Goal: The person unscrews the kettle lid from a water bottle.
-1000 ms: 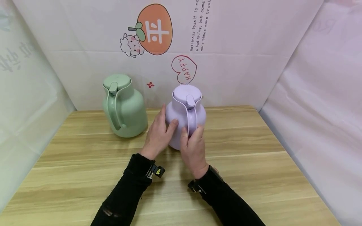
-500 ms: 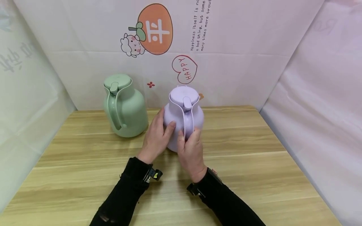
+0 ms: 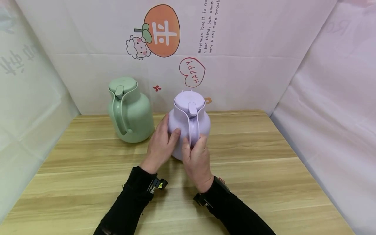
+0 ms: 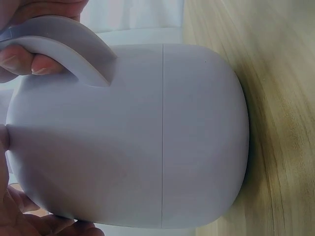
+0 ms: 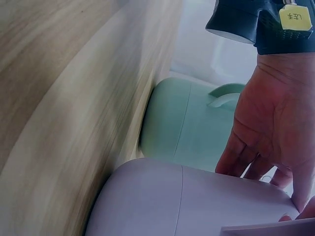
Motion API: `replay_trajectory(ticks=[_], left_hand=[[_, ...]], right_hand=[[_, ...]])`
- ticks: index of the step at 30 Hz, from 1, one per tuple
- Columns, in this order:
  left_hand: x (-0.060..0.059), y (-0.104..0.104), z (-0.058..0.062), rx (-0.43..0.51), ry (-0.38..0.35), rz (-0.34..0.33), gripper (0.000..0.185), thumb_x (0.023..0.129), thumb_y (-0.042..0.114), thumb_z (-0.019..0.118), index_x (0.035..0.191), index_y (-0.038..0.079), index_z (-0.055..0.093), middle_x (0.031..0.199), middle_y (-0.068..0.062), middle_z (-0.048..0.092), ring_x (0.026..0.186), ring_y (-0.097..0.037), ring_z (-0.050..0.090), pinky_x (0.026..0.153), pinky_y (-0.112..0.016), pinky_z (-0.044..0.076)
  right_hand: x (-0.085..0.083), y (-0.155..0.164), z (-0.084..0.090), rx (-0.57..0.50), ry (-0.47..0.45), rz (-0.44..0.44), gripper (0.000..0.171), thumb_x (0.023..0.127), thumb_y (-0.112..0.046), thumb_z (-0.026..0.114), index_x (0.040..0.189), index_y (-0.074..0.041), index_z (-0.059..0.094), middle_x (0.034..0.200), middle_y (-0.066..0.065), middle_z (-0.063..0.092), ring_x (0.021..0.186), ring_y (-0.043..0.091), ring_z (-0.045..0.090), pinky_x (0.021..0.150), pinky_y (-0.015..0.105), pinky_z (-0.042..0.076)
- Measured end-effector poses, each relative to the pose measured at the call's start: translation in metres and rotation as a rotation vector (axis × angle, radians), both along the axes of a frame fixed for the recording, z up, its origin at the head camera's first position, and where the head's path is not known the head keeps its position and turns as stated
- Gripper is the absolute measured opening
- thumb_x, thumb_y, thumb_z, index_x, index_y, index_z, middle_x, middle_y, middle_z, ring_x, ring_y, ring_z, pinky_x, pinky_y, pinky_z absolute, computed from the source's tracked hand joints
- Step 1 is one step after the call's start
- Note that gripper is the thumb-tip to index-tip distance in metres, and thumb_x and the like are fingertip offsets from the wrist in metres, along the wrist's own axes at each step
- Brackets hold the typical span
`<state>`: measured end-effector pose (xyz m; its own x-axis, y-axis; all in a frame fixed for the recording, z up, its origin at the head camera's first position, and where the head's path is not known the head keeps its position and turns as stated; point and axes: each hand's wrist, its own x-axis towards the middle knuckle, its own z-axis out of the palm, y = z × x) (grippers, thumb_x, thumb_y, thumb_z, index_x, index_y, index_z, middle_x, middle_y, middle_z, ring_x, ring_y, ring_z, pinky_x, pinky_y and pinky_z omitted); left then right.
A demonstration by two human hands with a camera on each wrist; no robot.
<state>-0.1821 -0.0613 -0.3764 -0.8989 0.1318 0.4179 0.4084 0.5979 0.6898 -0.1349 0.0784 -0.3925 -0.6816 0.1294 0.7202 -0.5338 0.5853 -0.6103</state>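
Note:
A lilac jug (image 3: 189, 121) with a lid and a looped handle stands on the wooden table (image 3: 264, 169) near the back wall. My right hand (image 3: 196, 156) grips its handle (image 3: 194, 130) from the near side. In the left wrist view the fingers (image 4: 24, 61) curl round the handle (image 4: 74, 44) of the lilac jug (image 4: 147, 142). My left hand (image 3: 162, 141) lies flat against the jug's left side, fingers straight. The right wrist view shows the left hand (image 5: 268, 128) against the lilac jug (image 5: 187, 201).
A mint green jug (image 3: 129, 111) of the same shape stands to the left, close to the back wall, and shows in the right wrist view as the green jug (image 5: 189, 123). White sheets with cartoon stickers (image 3: 161, 31) wall in the table on three sides.
The lilac jug has shifted a little left and nearer to me, turning so its handle faces me more squarely. Both hands moved along with it.

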Motion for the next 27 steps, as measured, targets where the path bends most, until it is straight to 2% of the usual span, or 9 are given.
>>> replay_trajectory(ticks=[8,14,20,27], left_hand=[[0.003,-0.002,-0.001,0.008,-0.001,0.001,0.082,0.108,0.058,0.042,0.165,0.004,0.02,0.168,-0.017,0.032,0.151,-0.033,0.039,0.12,-0.055,0.036],[0.006,-0.003,-0.001,0.016,0.021,0.0,0.082,0.108,0.059,0.042,0.165,0.005,0.021,0.165,-0.017,0.036,0.148,-0.034,0.043,0.117,-0.056,0.04],[0.008,-0.004,-0.003,0.015,0.023,0.011,0.081,0.108,0.057,0.042,0.164,0.002,0.022,0.166,-0.017,0.035,0.149,-0.034,0.041,0.118,-0.056,0.038],[0.011,-0.003,-0.003,0.018,0.017,0.033,0.08,0.108,0.057,0.042,0.165,0.004,0.022,0.166,-0.018,0.034,0.15,-0.035,0.04,0.119,-0.056,0.037]], right_hand=[[0.003,-0.002,0.001,0.006,0.018,0.016,0.036,0.103,-0.014,0.059,0.124,0.01,0.043,0.102,0.028,0.06,0.09,0.039,0.067,0.076,0.051,0.057],[0.006,-0.003,0.002,0.001,0.006,0.004,0.034,0.103,-0.015,0.06,0.121,0.008,0.044,0.097,0.026,0.061,0.085,0.039,0.067,0.071,0.05,0.057],[0.009,-0.004,0.002,-0.005,-0.001,0.007,0.034,0.103,-0.016,0.06,0.122,0.008,0.045,0.097,0.026,0.061,0.085,0.037,0.066,0.071,0.05,0.056],[0.011,-0.005,0.003,0.001,-0.007,-0.005,0.033,0.103,-0.016,0.06,0.12,0.007,0.045,0.091,0.024,0.062,0.08,0.036,0.067,0.068,0.049,0.056]])
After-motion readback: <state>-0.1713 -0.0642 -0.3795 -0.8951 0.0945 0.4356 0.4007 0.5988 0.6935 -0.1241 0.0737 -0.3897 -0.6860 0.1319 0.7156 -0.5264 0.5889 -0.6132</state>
